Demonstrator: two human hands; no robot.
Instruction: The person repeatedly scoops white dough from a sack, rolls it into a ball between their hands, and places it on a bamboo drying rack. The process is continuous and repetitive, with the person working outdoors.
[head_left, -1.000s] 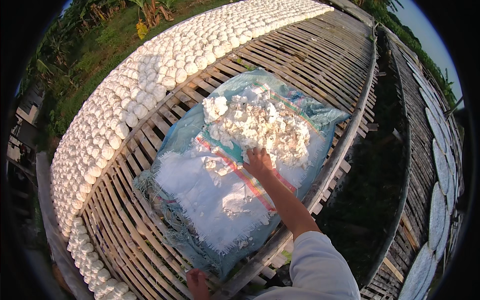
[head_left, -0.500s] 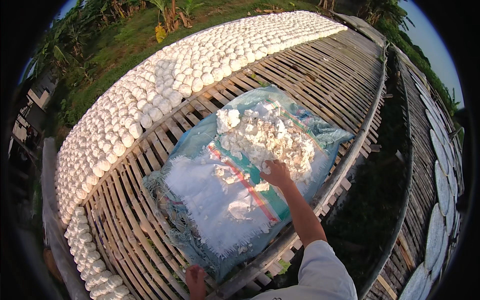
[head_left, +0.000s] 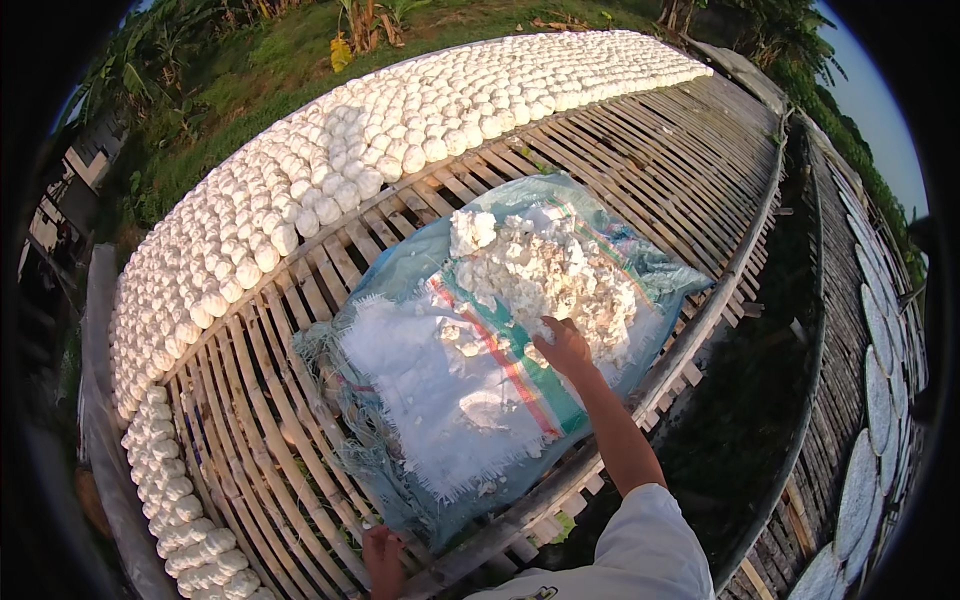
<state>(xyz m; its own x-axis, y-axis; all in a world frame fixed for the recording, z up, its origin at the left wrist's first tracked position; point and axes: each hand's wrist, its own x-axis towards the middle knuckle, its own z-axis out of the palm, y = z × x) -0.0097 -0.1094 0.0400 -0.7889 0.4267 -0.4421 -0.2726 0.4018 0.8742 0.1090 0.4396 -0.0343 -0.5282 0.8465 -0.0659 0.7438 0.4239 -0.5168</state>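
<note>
A heap of white, crumbly clumps (head_left: 560, 275) lies on a spread woven sack (head_left: 415, 400) with red and green stripes. At the heap's near right edge, my right hand (head_left: 568, 350) reaches down with its fingers bent around some white crumbs; the hand hides part of them. Smaller loose pieces (head_left: 465, 335) are scattered on the sack to its left. My left hand (head_left: 382, 550) is low at the near edge of the slats, fingers curled; what they hold, if anything, cannot be made out. A bluish net sheet (head_left: 400, 255) lies beneath the sack.
Bamboo slats with gaps form the platform (head_left: 260, 400), edged by a long pole (head_left: 715, 285). Rows of round white lumps (head_left: 330, 170) cover its far and left sides. To the right, another rack (head_left: 840, 400) carries pale flat discs (head_left: 880, 390). Grass and plants lie beyond.
The view has shifted slightly. My right hand stays at the heap's near edge, its fingers drawn in a little more around the crumbs. My left hand stays low by the slats.
</note>
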